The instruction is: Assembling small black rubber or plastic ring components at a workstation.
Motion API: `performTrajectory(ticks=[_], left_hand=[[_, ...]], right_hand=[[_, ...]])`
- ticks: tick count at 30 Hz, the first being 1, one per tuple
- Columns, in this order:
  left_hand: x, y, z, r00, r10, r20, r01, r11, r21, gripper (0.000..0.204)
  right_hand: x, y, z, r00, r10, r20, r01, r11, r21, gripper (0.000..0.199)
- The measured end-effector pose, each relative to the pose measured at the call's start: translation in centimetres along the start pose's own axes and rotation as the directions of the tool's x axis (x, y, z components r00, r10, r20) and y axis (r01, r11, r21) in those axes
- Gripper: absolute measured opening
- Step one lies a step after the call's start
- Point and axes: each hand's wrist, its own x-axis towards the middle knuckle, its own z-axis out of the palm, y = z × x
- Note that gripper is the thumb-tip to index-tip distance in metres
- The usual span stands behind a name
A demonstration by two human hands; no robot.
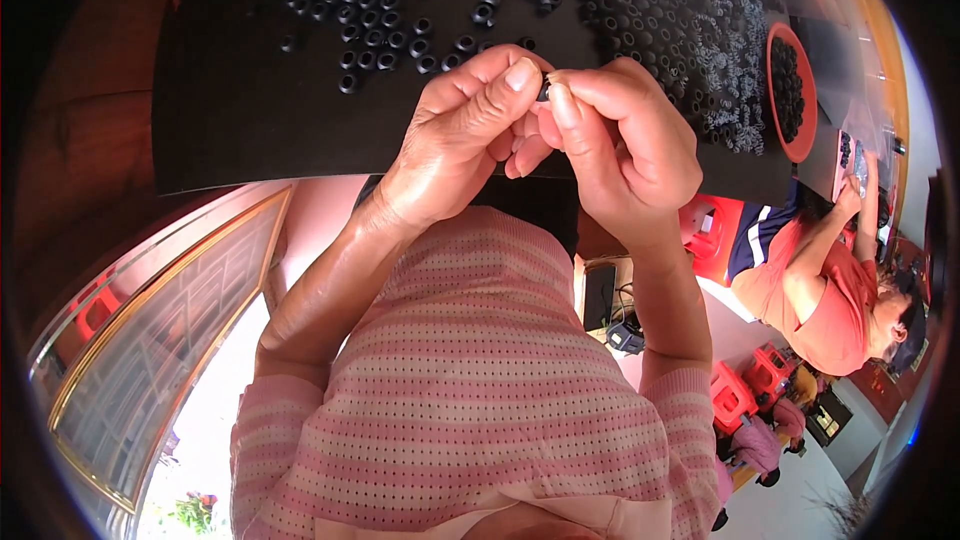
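Observation:
Close above the near part of the black tabletop (260, 130), my two hands meet at the fingertips. A small black part (544, 93) sits between them, mostly covered by the fingers, so its exact shape is hidden. My left hand (480, 115) is closed in a pinch on one side of it. From the other side, thumb and forefinger of my right hand (632, 135) pinch it too. Just beyond the hands lie many loose black ring-shaped pieces (388, 38), some scattered singly.
Small silvery coil springs (735, 120) are heaped at the right, beside more black rings (640, 25). An orange-red bowl (812, 130) holds black pieces. Further right, another person (820, 290) in an orange top works at the table. Red plastic stools (733, 398) stand behind.

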Motion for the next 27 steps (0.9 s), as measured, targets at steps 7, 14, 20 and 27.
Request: performTrajectory(ticks=[7,14,20,27], left_hand=[[-0.1,0.1,-0.3,1.0,-0.004,0.013,0.005,1.0,-0.018,0.033],[-0.1,0.0,-0.2,1.0,-0.006,0.027,0.006,1.0,-0.003,0.034],[-0.2,0.1,0.3,1.0,-0.006,-0.008,0.006,1.0,0.0,0.033],[-0.1,0.0,0.2,1.0,-0.009,0.029,0.009,1.0,0.023,0.031]], right_hand=[[0.3,-0.6,-0.2,0.999,0.032,0.044,-0.032,0.999,0.003,0.014],[0.2,-0.4,-0.4,0.996,0.072,0.058,-0.074,0.997,0.023,0.015],[0.5,-0.7,-0.7,0.996,0.036,0.076,-0.033,0.998,-0.047,0.012],[0.1,-0.6,-1.1,0.994,0.068,0.082,-0.068,0.998,-0.001,0.015]])
